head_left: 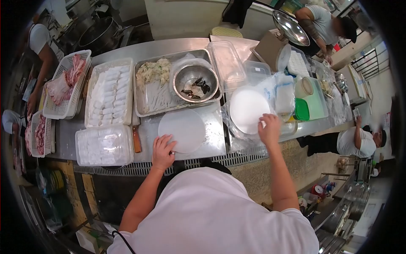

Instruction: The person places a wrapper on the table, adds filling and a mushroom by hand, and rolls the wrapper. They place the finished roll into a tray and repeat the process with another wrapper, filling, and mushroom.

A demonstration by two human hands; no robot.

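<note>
A round translucent white sheet, which looks like a rice paper wrapper [182,130], lies flat on the steel table. My left hand [163,152] rests at its lower left edge, fingers loosely spread. To the right is a stack of similar round wrappers [248,109] on plastic film. The fingers of my right hand [270,130] are bent and pinched at the stack's right edge. Behind the single sheet stands a metal tray [148,111] with a pale, greenish-flecked filling [153,73]. A steel bowl [179,89] in it holds small dark pieces.
White rolls [111,91] fill a plastic container to the left, with a lidded clear box [104,146] before it. A brown-handled knife [136,139] lies beside the box. Baskets of raw meat [63,86] stand far left. A green-lidded container [301,109] sits right. Other people work nearby.
</note>
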